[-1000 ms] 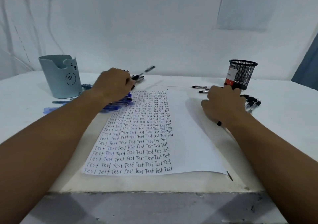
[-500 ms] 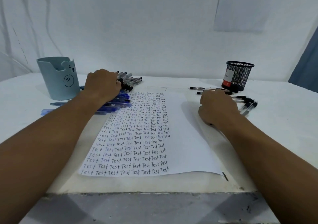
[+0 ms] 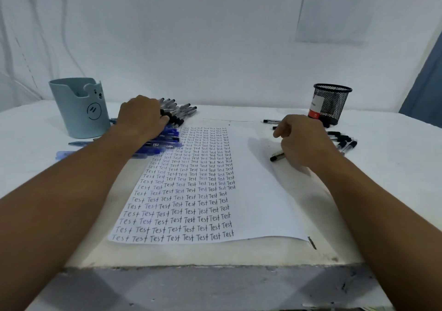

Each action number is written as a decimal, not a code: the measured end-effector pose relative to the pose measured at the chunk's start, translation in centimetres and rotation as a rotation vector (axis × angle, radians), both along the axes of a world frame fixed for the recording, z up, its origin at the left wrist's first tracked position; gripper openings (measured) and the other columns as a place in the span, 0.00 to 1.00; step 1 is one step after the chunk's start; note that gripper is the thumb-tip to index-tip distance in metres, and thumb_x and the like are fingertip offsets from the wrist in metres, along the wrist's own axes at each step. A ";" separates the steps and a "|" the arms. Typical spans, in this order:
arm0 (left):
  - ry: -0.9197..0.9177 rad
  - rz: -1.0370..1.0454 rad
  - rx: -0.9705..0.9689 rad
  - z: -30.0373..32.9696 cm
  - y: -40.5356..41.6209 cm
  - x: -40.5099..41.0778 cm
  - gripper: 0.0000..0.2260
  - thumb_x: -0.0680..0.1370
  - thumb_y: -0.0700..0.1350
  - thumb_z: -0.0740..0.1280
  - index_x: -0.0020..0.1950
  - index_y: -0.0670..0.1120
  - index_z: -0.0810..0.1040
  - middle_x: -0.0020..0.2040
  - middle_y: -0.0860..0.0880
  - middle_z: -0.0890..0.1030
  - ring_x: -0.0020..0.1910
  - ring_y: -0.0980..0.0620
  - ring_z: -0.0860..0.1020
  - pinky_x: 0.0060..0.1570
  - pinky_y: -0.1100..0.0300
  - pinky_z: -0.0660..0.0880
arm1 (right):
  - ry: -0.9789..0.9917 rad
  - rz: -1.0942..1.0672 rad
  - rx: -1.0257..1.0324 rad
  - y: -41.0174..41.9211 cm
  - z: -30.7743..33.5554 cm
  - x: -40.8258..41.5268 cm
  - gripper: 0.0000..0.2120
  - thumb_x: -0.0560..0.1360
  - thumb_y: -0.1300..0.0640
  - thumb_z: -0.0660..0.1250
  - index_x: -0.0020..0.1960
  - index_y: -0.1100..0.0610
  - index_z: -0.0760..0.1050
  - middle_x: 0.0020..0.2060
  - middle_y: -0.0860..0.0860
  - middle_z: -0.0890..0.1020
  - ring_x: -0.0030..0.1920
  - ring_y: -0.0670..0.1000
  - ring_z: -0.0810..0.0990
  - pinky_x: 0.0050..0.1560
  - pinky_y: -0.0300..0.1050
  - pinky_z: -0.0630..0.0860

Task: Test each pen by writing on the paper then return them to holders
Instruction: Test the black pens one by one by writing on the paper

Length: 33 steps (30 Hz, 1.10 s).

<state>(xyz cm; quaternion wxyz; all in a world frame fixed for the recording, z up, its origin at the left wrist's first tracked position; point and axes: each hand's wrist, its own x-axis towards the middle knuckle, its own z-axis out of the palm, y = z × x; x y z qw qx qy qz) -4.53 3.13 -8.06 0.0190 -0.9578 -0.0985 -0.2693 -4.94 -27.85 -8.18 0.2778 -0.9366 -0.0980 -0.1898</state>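
A white paper (image 3: 258, 191) filled with rows of "Test" lies in the middle of the table. My left hand (image 3: 141, 117) rests palm down on a pile of pens at the paper's far left corner, its fingertips touching the black-capped pens (image 3: 179, 111). Blue pens (image 3: 165, 141) lie just under that wrist. My right hand (image 3: 303, 141) hovers over the paper's right edge and grips a black pen (image 3: 277, 157), whose capped end sticks out to the left. A light blue bear holder (image 3: 81, 109) stands at far left, and a black mesh holder (image 3: 331, 103) at far right.
Several more black pens (image 3: 344, 142) lie on the table by the mesh holder, behind my right hand. Two blue pens (image 3: 76, 143) lie in front of the bear holder. The table's front edge (image 3: 215, 263) runs just below the paper.
My right hand drew back from the pens by the mesh holder toward the paper, now holding a black pen. My left hand shifted slightly left and settled on the pen pile.
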 end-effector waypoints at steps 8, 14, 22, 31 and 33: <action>-0.029 -0.005 0.008 -0.1 0.1 0.2 0.14 0.79 0.50 0.65 0.48 0.39 0.79 0.43 0.40 0.80 0.46 0.41 0.77 0.49 0.49 0.75 | 0.091 0.105 -0.187 -0.7 0.2 -0.5 0.18 0.72 0.70 0.59 0.47 0.53 0.82 0.48 0.49 0.79 0.53 0.52 0.77 0.52 0.42 0.74; -0.110 -0.228 -0.027 -0.1 -1.1 0.2 0.10 0.78 0.50 0.65 0.44 0.44 0.76 0.42 0.44 0.76 0.46 0.43 0.74 0.49 0.49 0.73 | 0.065 0.171 -0.311 -0.8 -0.7 0.6 0.13 0.79 0.64 0.62 0.56 0.52 0.80 0.57 0.51 0.81 0.60 0.52 0.75 0.54 0.40 0.69; 0.074 -0.645 0.004 -0.5 -3.9 -0.6 0.09 0.78 0.54 0.66 0.48 0.51 0.80 0.43 0.55 0.78 0.47 0.55 0.72 0.52 0.56 0.67 | -0.264 0.286 0.045 0.4 -0.8 0.6 0.13 0.83 0.59 0.56 0.64 0.52 0.73 0.45 0.54 0.79 0.45 0.56 0.76 0.47 0.51 0.72; 0.251 -0.789 0.004 -0.2 -4.9 -0.9 0.18 0.76 0.64 0.62 0.56 0.55 0.81 0.55 0.58 0.81 0.56 0.58 0.76 0.62 0.52 0.71 | 0.329 0.343 1.231 1.1 1.2 -0.7 0.23 0.79 0.64 0.54 0.63 0.41 0.74 0.30 0.49 0.67 0.27 0.47 0.57 0.23 0.35 0.54; 0.268 -0.813 -0.008 -0.2 -5.1 -1.0 0.22 0.74 0.67 0.59 0.56 0.55 0.82 0.55 0.58 0.82 0.56 0.59 0.76 0.61 0.51 0.72 | 0.346 0.330 1.242 1.4 1.2 -0.8 0.21 0.78 0.63 0.55 0.63 0.43 0.74 0.30 0.49 0.66 0.27 0.47 0.58 0.22 0.35 0.54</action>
